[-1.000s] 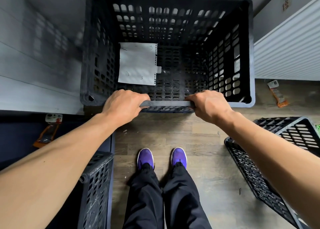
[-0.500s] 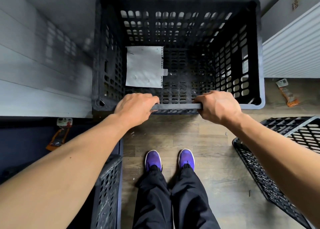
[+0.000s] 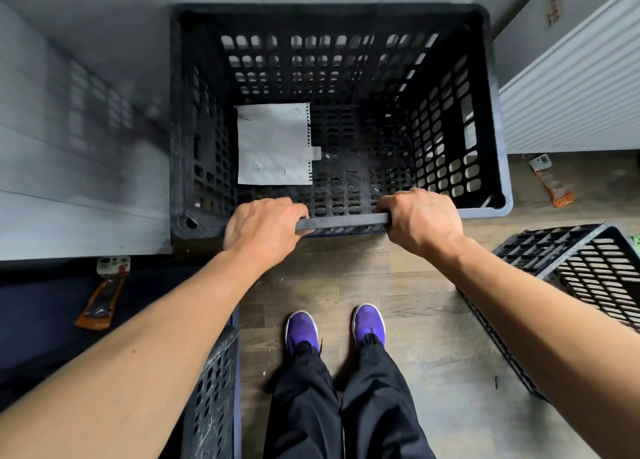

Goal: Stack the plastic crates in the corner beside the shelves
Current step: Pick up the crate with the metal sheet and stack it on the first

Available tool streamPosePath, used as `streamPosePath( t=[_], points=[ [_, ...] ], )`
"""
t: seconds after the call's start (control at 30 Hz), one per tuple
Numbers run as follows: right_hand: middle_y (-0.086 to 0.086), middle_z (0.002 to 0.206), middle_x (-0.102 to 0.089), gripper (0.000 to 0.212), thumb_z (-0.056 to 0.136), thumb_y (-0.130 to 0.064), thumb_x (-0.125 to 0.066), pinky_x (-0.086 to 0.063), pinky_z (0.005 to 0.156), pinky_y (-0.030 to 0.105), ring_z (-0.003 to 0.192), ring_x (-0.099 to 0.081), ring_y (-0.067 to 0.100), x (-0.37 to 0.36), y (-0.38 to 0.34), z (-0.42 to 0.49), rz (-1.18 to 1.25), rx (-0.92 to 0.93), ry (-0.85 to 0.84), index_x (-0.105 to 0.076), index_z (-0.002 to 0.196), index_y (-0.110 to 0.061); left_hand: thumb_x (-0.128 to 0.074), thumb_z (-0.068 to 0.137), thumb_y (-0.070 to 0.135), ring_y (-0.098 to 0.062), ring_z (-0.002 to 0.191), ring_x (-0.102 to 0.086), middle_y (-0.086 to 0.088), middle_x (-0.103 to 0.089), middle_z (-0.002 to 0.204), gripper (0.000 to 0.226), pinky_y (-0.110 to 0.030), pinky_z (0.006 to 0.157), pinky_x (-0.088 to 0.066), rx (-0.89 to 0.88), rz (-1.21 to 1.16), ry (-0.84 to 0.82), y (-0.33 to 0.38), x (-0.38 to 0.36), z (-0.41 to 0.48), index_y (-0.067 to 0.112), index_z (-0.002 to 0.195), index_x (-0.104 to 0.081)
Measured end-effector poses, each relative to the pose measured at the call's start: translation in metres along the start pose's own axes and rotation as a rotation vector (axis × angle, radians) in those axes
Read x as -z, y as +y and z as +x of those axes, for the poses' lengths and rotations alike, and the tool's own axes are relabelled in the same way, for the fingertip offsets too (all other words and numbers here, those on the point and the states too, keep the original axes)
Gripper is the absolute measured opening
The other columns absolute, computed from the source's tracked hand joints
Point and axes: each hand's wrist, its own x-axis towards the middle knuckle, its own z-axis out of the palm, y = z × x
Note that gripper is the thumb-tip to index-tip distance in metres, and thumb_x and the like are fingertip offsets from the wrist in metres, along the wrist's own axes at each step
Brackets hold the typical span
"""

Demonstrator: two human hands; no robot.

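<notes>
Standing on a wood-plank floor (image 3: 433, 320), the person faced a corner of grey wall panels (image 3: 69, 146), with a white ribbed panel (image 3: 571, 94) to the right. The black crate (image 3: 329, 18) sat in that corner, close to the left wall, open top upward and near rim running left to right. The left hand (image 3: 263, 226) and right hand (image 3: 422, 219) both gripped that rim. A paper sheet (image 3: 273, 143) lay inside. A second crate (image 3: 588, 268) crowded the floor on the right and a third crate (image 3: 214, 389) on the left.

Wood-plank floor (image 3: 408, 285) meets grey panelled wall (image 3: 69, 167) on the left and white ribbed panel (image 3: 571, 105) at right.
</notes>
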Motion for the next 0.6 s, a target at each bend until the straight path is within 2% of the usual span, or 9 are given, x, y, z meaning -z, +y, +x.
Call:
streamPosePath(
  t=[0.13, 0.27, 0.43, 0.6],
  points=[
    [-0.001, 0.078, -0.063, 0.019, 0.091, -0.031, -0.048, -0.037, 0.065, 0.032, 0.069, -0.046, 0.024, 0.000, -0.002, -0.001, -0.016, -0.021, 0.010, -0.066, 0.097, -0.033, -0.051, 0.091, 0.057, -0.018, 0.083, -0.061, 0.012, -0.062, 0.092, 0.021, -0.034, 0.068, -0.049, 0.017, 0.000, 0.016, 0.002, -0.001, -0.001, 0.040, 0.100, -0.061],
    [0.003, 0.092, -0.069, 0.017, 0.089, -0.029, -0.054, -0.038, 0.081, 0.039, 0.091, -0.055, 0.027, -0.009, -0.005, -0.007, -0.050, -0.051, 0.085, -0.068, 0.099, -0.028, -0.055, 0.090, 0.055, -0.020, 0.086, -0.064, 0.010, -0.067, 0.095, 0.027, -0.034, 0.069, -0.049, 0.057, 0.024, 0.072, 0.006, -0.003, -0.005, 0.037, 0.110, -0.059],
    [0.006, 0.104, -0.062, 0.036, 0.082, -0.034, -0.060, -0.036, 0.089, 0.042, 0.101, -0.051, 0.031, -0.017, -0.001, -0.024, 0.037, -0.028, 0.127, -0.059, 0.116, -0.023, -0.063, 0.087, 0.032, -0.024, 0.098, -0.061, 0.001, -0.069, 0.106, 0.040, -0.040, 0.089, -0.042, 0.147, 0.003, 0.116, 0.019, -0.006, -0.018, 0.029, 0.125, -0.055],
    [0.006, 0.120, -0.058, 0.052, 0.080, -0.027, -0.060, -0.035, 0.101, 0.039, 0.109, -0.050, 0.028, -0.021, 0.019, -0.048, 0.139, 0.119, 0.205, -0.049, 0.131, -0.019, -0.061, 0.088, 0.033, -0.027, 0.110, -0.053, -0.003, -0.062, 0.119, 0.046, -0.041, 0.101, -0.033, 0.195, -0.049, 0.155, 0.039, -0.008, -0.031, 0.028, 0.132, -0.050]
  ],
)
